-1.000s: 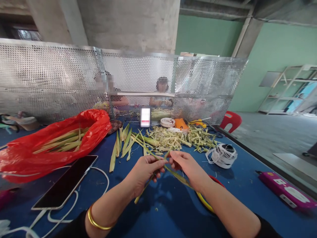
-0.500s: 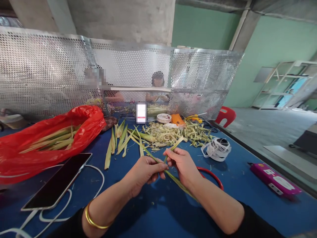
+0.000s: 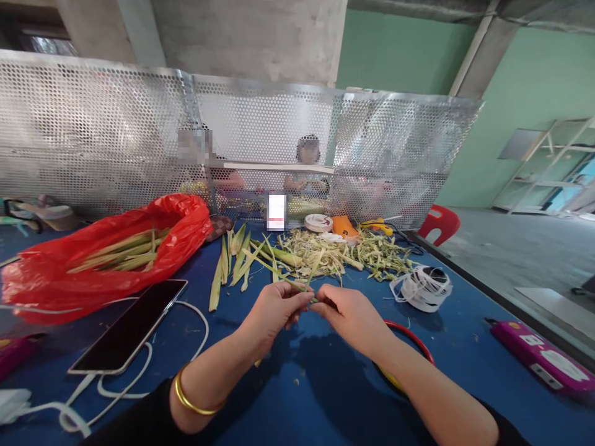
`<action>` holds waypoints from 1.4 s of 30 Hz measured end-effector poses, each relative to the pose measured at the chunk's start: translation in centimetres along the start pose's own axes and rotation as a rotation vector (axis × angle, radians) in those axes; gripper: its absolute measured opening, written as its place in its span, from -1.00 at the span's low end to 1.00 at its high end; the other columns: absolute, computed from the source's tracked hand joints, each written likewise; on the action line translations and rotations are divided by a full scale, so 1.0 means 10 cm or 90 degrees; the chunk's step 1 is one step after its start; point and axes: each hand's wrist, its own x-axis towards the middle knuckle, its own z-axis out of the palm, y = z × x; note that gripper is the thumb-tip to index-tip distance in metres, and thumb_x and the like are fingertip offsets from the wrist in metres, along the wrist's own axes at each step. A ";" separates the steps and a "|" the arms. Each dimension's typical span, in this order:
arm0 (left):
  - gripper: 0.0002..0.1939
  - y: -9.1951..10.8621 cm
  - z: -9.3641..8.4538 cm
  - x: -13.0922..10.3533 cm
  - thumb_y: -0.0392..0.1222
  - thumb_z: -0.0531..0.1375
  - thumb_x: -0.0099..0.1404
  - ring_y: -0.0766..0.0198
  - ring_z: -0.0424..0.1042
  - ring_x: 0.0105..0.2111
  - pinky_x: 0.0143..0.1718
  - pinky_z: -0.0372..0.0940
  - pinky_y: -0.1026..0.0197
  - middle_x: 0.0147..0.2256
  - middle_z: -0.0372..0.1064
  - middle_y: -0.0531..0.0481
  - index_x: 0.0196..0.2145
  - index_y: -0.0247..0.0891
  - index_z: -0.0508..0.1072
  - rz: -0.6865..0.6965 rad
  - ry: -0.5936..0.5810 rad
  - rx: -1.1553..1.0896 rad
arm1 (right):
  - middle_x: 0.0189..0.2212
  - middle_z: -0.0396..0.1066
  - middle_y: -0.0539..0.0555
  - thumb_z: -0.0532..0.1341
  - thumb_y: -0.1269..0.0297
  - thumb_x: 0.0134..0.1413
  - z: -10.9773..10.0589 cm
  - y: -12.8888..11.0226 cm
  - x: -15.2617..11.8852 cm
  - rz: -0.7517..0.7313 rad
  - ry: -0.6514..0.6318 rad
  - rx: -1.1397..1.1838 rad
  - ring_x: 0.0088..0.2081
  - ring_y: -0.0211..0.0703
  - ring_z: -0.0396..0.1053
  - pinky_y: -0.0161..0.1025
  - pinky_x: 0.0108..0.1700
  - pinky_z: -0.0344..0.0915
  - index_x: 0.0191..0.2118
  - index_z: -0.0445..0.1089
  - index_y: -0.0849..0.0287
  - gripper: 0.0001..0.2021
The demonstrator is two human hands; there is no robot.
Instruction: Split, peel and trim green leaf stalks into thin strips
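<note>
One red plastic bag (image 3: 46, 297), one dark-screened phone (image 3: 134, 322), one loose white strap coil (image 3: 423, 291), two purple objects (image 3: 539, 353), one near each side of tabletop (image 3: 288, 406). Shredded leaf pile (image 3: 316, 251): pieces too many to count. Two green leaf strips (image 3: 315, 270) visible between hands, crossing, nearer than pile. Left hand (image 3: 277, 305): fingers curled, thumb and forefinger pinching strips. Right hand (image 3: 352, 311): nearly closed, fingertips pinching strip just beside left thumb.

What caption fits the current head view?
Left hand and right hand pinch narrow green leaf strips over a blue table, before piled pale-green plant scraps.
</note>
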 end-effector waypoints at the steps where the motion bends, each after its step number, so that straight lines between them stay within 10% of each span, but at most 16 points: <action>1: -0.74 -0.01 0.01 0.00 -0.05 0.29 0.02 0.49 0.12 -0.69 -0.70 -0.04 0.39 -0.63 0.24 0.15 -0.43 -0.31 0.44 0.008 0.014 0.016 | -0.56 0.30 -0.03 0.08 0.19 0.18 0.00 -0.01 0.00 -0.022 0.010 -0.041 -0.51 -0.24 0.20 -0.32 -0.47 -0.03 -0.46 0.27 0.12 -0.78; 9: -0.75 -0.02 0.04 0.01 -0.04 0.24 0.05 0.48 0.05 -0.71 -0.70 -0.11 0.36 -0.68 0.20 0.15 -0.55 -0.30 0.40 0.042 0.048 0.049 | -0.58 0.29 -0.02 0.03 0.27 0.22 -0.04 -0.09 -0.07 -0.124 0.022 -0.104 -0.52 -0.26 0.19 -0.30 -0.44 0.00 -0.54 0.25 0.14 -0.71; 15: -0.83 0.02 0.05 -0.05 -0.14 0.21 0.05 0.46 0.06 -0.67 -0.62 -0.06 0.34 -0.67 0.23 0.14 -0.55 -0.30 0.47 0.059 -0.069 0.157 | -0.29 0.43 0.09 0.15 0.21 0.14 -0.07 -0.11 -0.05 -0.066 0.253 -0.061 -0.22 -0.08 0.33 -0.18 -0.12 0.10 -0.24 0.44 0.10 -0.84; 20: -0.72 -0.02 0.15 -0.13 -0.11 0.15 0.11 0.43 0.06 -0.67 -0.59 -0.03 0.31 -0.70 0.18 0.13 -0.66 -0.30 0.43 0.089 -0.125 0.264 | -0.45 0.39 0.01 0.22 0.28 0.01 -0.04 -0.11 -0.01 0.004 0.101 0.178 -0.35 -0.15 0.34 -0.24 -0.26 0.19 -0.49 0.43 0.11 -0.89; 25: -0.67 -0.06 0.16 -0.15 -0.04 0.13 0.15 0.40 0.12 -0.66 -0.59 0.01 0.30 -0.69 0.21 0.10 -0.62 -0.30 0.47 0.103 -0.139 0.286 | -0.58 0.27 -0.05 0.24 0.31 -0.10 0.04 -0.13 -0.02 0.088 0.177 0.313 -0.48 -0.24 0.23 -0.28 -0.40 0.15 -0.62 0.29 0.15 -0.82; 35: -0.61 0.01 0.11 -0.09 0.09 0.16 0.15 0.43 0.19 -0.64 -0.63 0.00 0.36 -0.58 0.36 0.03 -0.39 -0.33 0.53 0.002 -0.110 0.066 | -0.28 0.38 0.09 0.10 0.26 0.17 -0.14 -0.06 -0.03 -0.087 0.341 0.042 -0.20 -0.11 0.32 -0.20 -0.12 0.20 -0.28 0.41 0.14 -0.84; 42: -0.67 0.05 0.00 -0.05 0.03 0.19 0.14 0.44 0.24 -0.61 -0.62 0.04 0.37 -0.54 0.38 0.04 -0.35 -0.32 0.53 0.016 -0.075 -0.051 | -0.47 0.32 -0.02 0.16 0.13 0.14 -0.22 -0.04 -0.10 -0.059 0.038 -0.022 -0.44 -0.25 0.29 -0.32 -0.38 0.15 -0.47 0.37 0.13 -0.76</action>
